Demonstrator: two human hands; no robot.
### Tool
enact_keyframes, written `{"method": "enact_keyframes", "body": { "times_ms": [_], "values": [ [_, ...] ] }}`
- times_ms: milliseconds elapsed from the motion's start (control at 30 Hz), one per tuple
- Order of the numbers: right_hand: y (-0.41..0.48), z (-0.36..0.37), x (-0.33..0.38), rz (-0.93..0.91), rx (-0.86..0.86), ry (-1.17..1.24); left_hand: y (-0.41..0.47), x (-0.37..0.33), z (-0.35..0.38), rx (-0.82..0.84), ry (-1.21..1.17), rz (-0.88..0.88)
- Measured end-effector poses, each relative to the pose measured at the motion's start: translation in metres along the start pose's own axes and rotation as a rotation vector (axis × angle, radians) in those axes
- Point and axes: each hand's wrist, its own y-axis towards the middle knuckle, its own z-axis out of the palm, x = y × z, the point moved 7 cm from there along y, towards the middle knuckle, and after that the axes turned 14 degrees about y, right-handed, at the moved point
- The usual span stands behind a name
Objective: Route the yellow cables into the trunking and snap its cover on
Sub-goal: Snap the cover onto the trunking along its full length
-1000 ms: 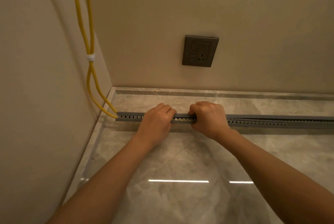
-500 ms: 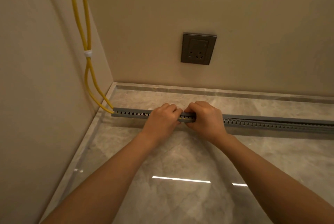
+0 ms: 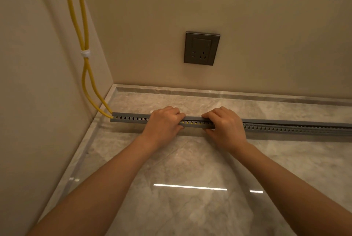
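A long grey slotted trunking (image 3: 129, 118) lies on the marble floor, running from the left wall off to the right. Two yellow cables (image 3: 84, 75) hang down the left wall, bound by a white tie (image 3: 85, 53), and enter the trunking's left end. Yellow shows through the slots between my hands. My left hand (image 3: 163, 123) presses down on the grey cover (image 3: 193, 118), fingers curled over its top. My right hand (image 3: 224, 123) grips the trunking and cover just to the right. Right of my right hand the cover (image 3: 297, 123) sits slightly raised.
A dark grey wall socket (image 3: 202, 48) is set in the back wall above the trunking. A marble skirting strip (image 3: 209, 92) runs along the wall base. The left wall meets the floor close to the trunking's end. Glossy floor tiles (image 3: 190, 207) lie in front.
My hands have spread a little apart along the trunking, the right one shifting rightward. The view has tilted slightly, so the corner appears shifted.
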Motion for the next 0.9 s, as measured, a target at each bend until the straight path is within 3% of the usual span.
{"method": "enact_keyframes", "body": {
  "times_ms": [333,900],
  "values": [
    [0.011,-0.003,0.003,0.034,0.081,-0.111,-0.002,0.0,0.0,0.002,0.004,-0.019],
    [0.014,-0.005,-0.013,0.049,0.06,0.065,0.016,-0.049,0.001,0.02,0.073,-0.045]
  ]
}}
